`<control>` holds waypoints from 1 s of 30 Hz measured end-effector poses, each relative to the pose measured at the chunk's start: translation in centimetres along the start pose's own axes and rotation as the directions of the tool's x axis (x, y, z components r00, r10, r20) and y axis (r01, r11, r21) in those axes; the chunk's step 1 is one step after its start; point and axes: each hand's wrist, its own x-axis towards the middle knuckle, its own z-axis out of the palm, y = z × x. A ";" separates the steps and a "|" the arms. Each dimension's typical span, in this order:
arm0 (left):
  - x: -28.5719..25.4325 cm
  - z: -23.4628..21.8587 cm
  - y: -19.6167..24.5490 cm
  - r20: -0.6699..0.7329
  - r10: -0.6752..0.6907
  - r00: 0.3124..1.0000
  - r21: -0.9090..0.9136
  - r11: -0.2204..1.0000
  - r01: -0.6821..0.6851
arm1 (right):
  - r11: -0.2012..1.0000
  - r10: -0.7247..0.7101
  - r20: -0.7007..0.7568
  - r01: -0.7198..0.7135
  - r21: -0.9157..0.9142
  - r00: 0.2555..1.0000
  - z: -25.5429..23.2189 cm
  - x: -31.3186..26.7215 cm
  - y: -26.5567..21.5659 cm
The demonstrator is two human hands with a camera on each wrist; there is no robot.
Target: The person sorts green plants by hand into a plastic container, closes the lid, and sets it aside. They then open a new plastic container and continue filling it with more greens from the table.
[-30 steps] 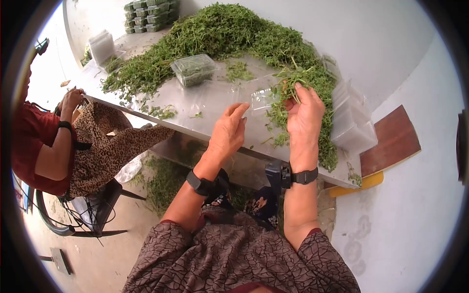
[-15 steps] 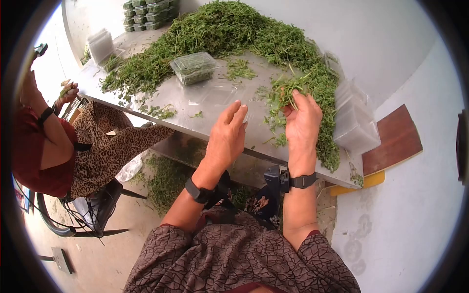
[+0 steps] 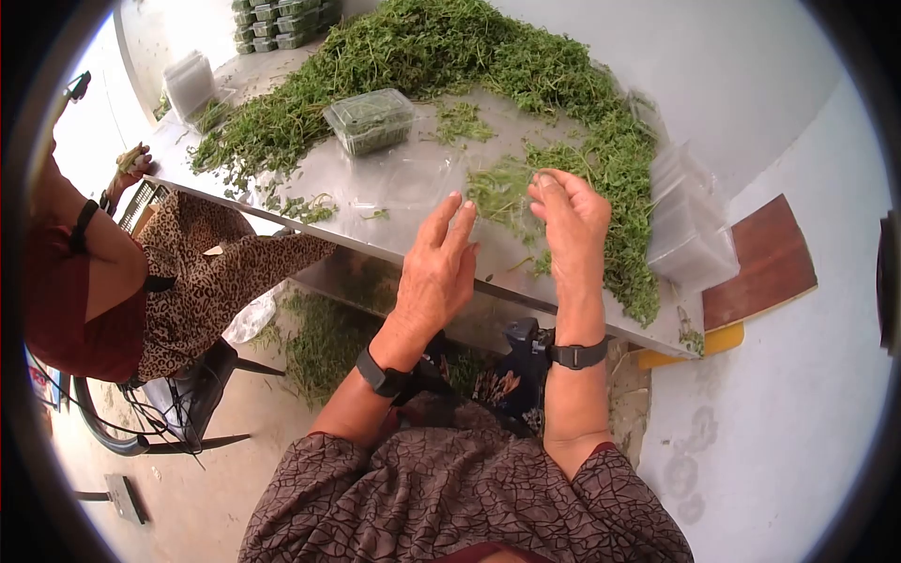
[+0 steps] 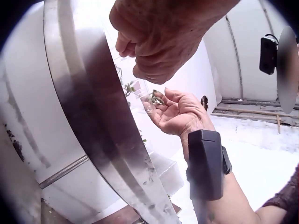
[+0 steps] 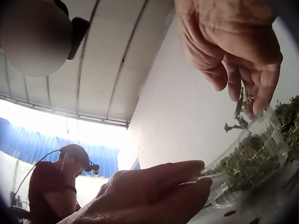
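My right hand (image 3: 574, 218) hovers over an open clear plastic box (image 3: 497, 188) holding loose leafy greens. A small wilted sprig (image 5: 240, 112) is pinched at its fingertips, just above the box in the right wrist view. My left hand (image 3: 436, 272) is at the box's near left side, its fingers fairly straight and the fingertips right at the plastic edge. In the left wrist view the left hand (image 4: 159, 46) fills the top, with the right hand (image 4: 180, 112) beyond it. The flat clear lid (image 3: 404, 181) spreads left of the box.
A big heap of greens (image 3: 422, 47) covers the table's back and right side. Nearby stand a filled closed box (image 3: 371, 122), stacked empty boxes (image 3: 690, 235) and more filled boxes (image 3: 282, 23). Another person (image 3: 103, 281) is at the left. The metal table edge (image 3: 375, 253) lies close.
The bunch of greens in my right hand has mostly gone down into the clear box, leaving a small sprig. My left hand stays near the box's edge. The other person's arm has risen.
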 end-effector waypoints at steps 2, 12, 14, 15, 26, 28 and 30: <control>-0.2 -0.1 -0.1 0.010 -0.013 1.000 -0.002 1.000 0.013 | 1.000 -0.006 -0.002 0.006 -0.005 1.000 -0.5 0.1 0.2; -0.6 -0.1 -0.8 -0.018 0.011 1.000 -0.028 1.000 -0.011 | 0.995 -0.025 0.071 0.032 -0.096 0.997 -1.4 -0.9 0.4; -0.7 -0.2 -0.9 -0.018 0.016 1.000 -0.029 0.999 -0.016 | 0.990 -0.109 0.089 0.116 -0.082 0.990 -0.9 -1.0 -0.1; -0.7 -0.2 -0.8 -0.015 -0.012 1.000 -0.045 0.999 0.012 | 0.977 -0.193 0.104 0.200 -0.070 0.976 -0.6 -1.1 -0.4; -0.5 -0.5 -1.2 -0.074 -0.100 0.992 -0.089 0.992 0.093 | 0.912 -0.093 0.094 0.122 -0.391 0.991 -6.0 -1.4 -1.3; -1.0 0.0 -1.8 -0.078 -0.114 0.990 -0.135 0.985 0.103 | 0.904 0.001 0.069 0.028 -0.427 0.998 -6.7 -2.4 -0.7; -1.2 0.1 -2.0 -0.139 -0.068 0.988 -0.063 0.996 0.060 | 0.835 -0.021 0.175 0.113 -0.539 0.984 -7.2 -3.1 0.5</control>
